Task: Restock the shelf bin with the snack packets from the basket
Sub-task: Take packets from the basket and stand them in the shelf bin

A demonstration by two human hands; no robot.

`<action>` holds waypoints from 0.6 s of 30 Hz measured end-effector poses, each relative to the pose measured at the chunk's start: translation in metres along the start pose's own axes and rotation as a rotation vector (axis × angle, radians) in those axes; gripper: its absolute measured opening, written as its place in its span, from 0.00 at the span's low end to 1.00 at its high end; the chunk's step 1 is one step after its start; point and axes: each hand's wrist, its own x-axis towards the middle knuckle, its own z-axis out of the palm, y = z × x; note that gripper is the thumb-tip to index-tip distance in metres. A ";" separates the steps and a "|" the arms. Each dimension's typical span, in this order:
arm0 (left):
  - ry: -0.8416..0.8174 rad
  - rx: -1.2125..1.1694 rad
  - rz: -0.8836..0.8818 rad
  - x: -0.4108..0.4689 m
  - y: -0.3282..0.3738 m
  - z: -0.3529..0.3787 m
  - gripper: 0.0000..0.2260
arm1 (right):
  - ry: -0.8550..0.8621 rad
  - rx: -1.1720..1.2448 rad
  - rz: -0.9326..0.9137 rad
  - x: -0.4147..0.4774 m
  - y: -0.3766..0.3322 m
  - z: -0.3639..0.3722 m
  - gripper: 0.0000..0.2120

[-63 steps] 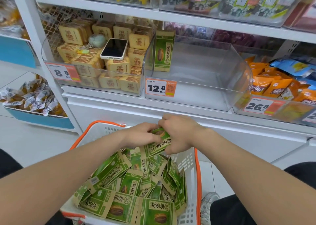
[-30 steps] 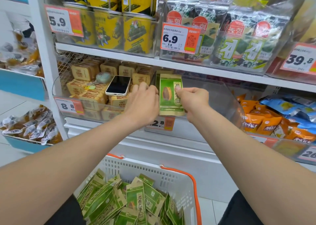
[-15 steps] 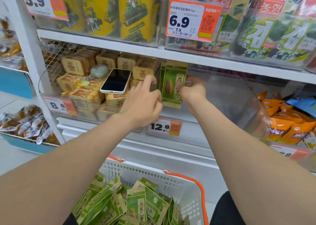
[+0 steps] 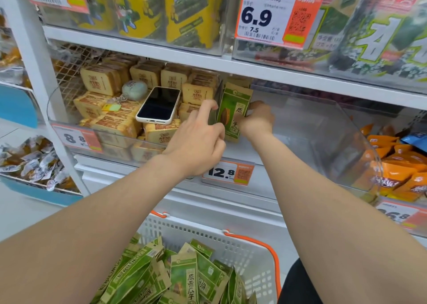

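Observation:
A green snack packet stands upright at the left wall of the clear shelf bin. My right hand is inside the bin, fingers closed on the packet's right edge. My left hand is in front of the bin's left corner, its fingers touching the packet's left edge, index finger raised. Below, a white basket with orange handles holds several more green packets. The rest of the bin is bare.
A white phone and a round keychain lie on tan packets in the bin to the left. Orange and blue packets fill the bin to the right. A 12.8 price tag hangs below. Yellow tins and seaweed packs sit on the shelf above.
Both hands lifted a packet out of the basket up to the shelf and pushed it into the bin's left corner. My right hand has gone deeper into the bin.

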 end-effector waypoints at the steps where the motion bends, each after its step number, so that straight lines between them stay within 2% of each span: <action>1: 0.001 0.002 0.002 0.000 0.000 0.000 0.16 | 0.005 0.019 0.015 0.001 0.000 0.001 0.18; 3: -0.003 0.002 0.008 0.000 0.001 0.000 0.15 | 0.022 0.018 0.037 0.000 -0.001 0.000 0.24; 5: -0.007 0.003 0.009 0.000 0.000 0.000 0.15 | 0.024 -0.001 0.006 -0.001 -0.002 -0.001 0.17; 6: -0.009 0.003 0.008 -0.001 0.000 0.000 0.15 | -0.014 -0.043 -0.017 -0.002 -0.001 -0.001 0.11; 7: -0.009 0.004 0.010 -0.001 0.000 0.000 0.14 | -0.069 -0.091 -0.046 -0.003 0.000 -0.001 0.10; 13: -0.011 0.010 0.023 0.000 -0.002 -0.001 0.14 | -0.422 -0.191 -0.180 -0.007 0.013 0.003 0.25; 18: -0.011 0.035 0.031 -0.001 -0.002 -0.002 0.15 | -0.659 -0.235 -0.205 -0.008 0.019 -0.001 0.33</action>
